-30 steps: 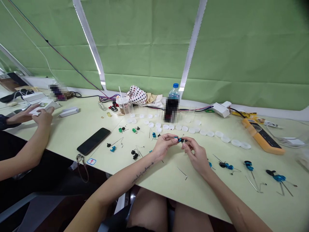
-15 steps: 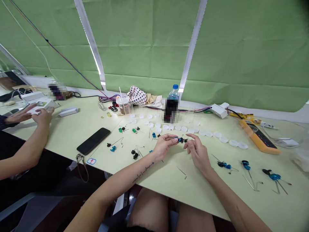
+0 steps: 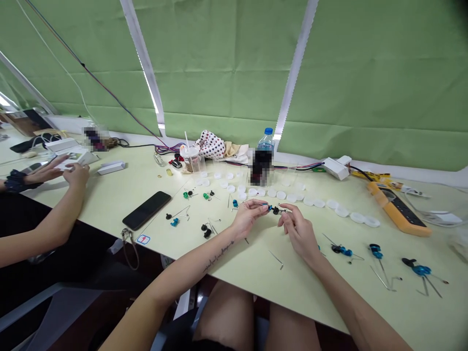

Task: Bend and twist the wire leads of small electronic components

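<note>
Between my hands, just above the table (image 3: 234, 263), is a small blue-and-black part (image 3: 275, 210) with thin metal on it. My left hand (image 3: 249, 219) is closed, pinching the part's blue left end. The fingers of my right hand (image 3: 300, 236) close around a thin metal rod (image 3: 286, 210) at the part's black right end; the exact contact is partly hidden. In front of my hands lies a loose bent metal rod (image 3: 277, 259). Similar blue-and-black assemblies (image 3: 341, 250) with bent wires lie to the right, and loose black pieces (image 3: 206, 230) lie to the left.
White round caps (image 3: 281, 195) run in a row behind my hands. Farther back stand a bottle (image 3: 268, 139) and a drink cup (image 3: 190, 158). A phone (image 3: 146, 209) lies left, a yellow meter (image 3: 398, 209) right. At far left, a co-worker's hands (image 3: 75, 173) hold a white box.
The view has shifted slightly, so the table things sit farther right. The part between my hands has turned a little, and more of the metal rod shows at its right end.
</note>
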`<action>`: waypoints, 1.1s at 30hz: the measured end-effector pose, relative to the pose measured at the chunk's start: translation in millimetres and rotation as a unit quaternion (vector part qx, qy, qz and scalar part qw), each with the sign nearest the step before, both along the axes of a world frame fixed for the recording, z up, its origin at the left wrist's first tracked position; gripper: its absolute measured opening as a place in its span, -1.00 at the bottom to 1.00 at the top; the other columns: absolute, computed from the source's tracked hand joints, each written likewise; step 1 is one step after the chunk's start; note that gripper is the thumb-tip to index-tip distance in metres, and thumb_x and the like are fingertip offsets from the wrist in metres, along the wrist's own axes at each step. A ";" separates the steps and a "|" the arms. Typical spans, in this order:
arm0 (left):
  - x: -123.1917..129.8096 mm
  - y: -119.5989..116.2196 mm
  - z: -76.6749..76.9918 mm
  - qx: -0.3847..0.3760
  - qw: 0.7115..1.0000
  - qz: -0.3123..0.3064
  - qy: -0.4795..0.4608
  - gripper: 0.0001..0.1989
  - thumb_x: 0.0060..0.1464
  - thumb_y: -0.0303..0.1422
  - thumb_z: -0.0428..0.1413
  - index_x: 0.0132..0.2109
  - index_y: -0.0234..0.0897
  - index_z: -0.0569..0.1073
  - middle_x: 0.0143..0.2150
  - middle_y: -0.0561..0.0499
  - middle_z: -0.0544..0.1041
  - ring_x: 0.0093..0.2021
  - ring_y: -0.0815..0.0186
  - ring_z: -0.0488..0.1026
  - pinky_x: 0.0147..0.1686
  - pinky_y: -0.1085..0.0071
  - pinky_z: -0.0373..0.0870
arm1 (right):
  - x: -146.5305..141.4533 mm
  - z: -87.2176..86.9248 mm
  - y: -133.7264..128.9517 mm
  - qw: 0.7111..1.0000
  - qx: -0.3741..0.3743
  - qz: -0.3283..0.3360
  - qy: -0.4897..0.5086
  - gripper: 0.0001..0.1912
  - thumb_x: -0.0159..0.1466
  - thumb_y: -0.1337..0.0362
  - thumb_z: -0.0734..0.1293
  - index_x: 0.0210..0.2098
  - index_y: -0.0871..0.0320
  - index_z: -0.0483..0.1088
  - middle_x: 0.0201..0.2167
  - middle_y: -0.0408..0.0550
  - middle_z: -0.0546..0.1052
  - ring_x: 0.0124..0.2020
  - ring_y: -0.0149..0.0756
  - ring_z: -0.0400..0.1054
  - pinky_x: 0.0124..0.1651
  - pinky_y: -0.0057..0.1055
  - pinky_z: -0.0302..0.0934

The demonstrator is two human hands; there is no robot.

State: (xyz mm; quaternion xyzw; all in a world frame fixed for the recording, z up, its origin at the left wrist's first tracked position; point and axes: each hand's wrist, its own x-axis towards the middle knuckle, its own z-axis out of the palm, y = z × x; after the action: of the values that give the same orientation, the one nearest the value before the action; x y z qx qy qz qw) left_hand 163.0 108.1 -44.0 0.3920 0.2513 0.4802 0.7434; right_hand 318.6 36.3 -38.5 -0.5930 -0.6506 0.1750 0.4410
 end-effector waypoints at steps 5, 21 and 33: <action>1.3 -0.5 -1.0 -0.006 1.000 -0.009 0.002 -0.71 -0.28 -0.38 0.35 -0.34 -0.39 0.52 -0.38 -0.03 0.56 -0.31 0.35 0.49 -0.01 0.24 0.30 | 2.1 3.7 -1.7 1.000 0.010 -0.007 0.012 -0.53 0.33 -0.03 0.03 0.04 0.14 0.22 -0.53 -0.14 0.47 -0.59 -0.36 0.26 -0.44 -0.45 0.20; 1.3 9.6 -11.8 0.006 0.999 -0.035 0.008 -0.75 -0.21 -0.43 0.32 -0.30 -0.40 0.52 -0.33 -0.04 0.55 -0.29 0.37 0.48 -0.03 0.29 0.32 | 2.9 -4.2 4.7 0.999 0.007 0.009 -0.049 -0.67 0.27 0.02 0.18 -0.09 0.08 0.28 -0.35 -0.09 0.48 -0.46 -0.33 0.34 -0.33 -0.37 0.23; -0.9 11.7 -11.0 0.006 0.998 -0.056 0.014 -0.72 -0.27 -0.42 0.34 -0.32 -0.40 0.52 -0.35 -0.04 0.56 -0.30 0.36 0.49 -0.01 0.26 0.28 | 4.1 -10.7 7.2 0.999 0.007 0.013 -0.049 -0.67 0.26 0.03 0.19 -0.09 0.08 0.28 -0.38 -0.12 0.48 -0.48 -0.35 0.33 -0.38 -0.42 0.22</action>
State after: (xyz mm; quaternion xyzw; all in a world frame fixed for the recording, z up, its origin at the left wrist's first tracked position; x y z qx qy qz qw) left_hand 162.0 119.8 -55.0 0.4166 0.2369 0.4337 0.7630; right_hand 322.6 43.5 -49.2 -0.5892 -0.6803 0.1474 0.4102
